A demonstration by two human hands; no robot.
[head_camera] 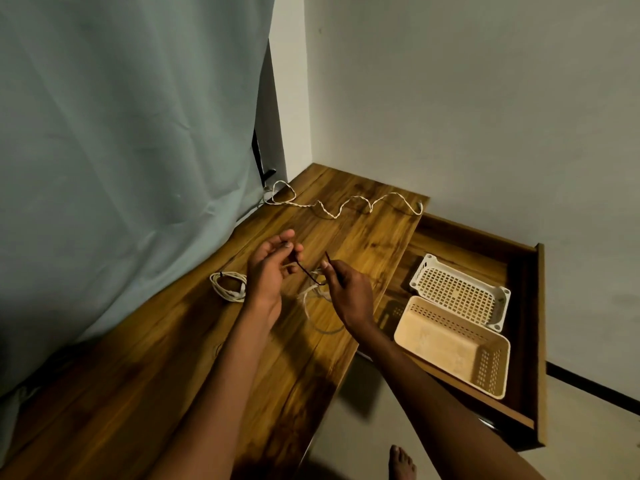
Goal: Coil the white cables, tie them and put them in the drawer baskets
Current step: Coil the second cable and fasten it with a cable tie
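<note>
One white cable (pixel 228 286) lies coiled and tied on the brown wooden desktop (pixel 173 341), a second coil (pixel 313 296) hangs between my left hand (pixel 268 268) and right hand (pixel 346 289), both pinching a dark tie (pixel 311 276), a third loose white cable (pixel 346 204) lies beyond, and the two perforated plastic baskets (pixel 457 327) in the open drawer (pixel 538 341) hold none, unobstructed.

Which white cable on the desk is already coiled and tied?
The coiled cable beside the left hand, bound with a dark tie; the far cable lies loose.

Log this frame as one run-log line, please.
stage: tying second cable | left hand and right hand: pinch dark tie | tied coil: on desk | loose cable: uncoiled | baskets: empty
</note>
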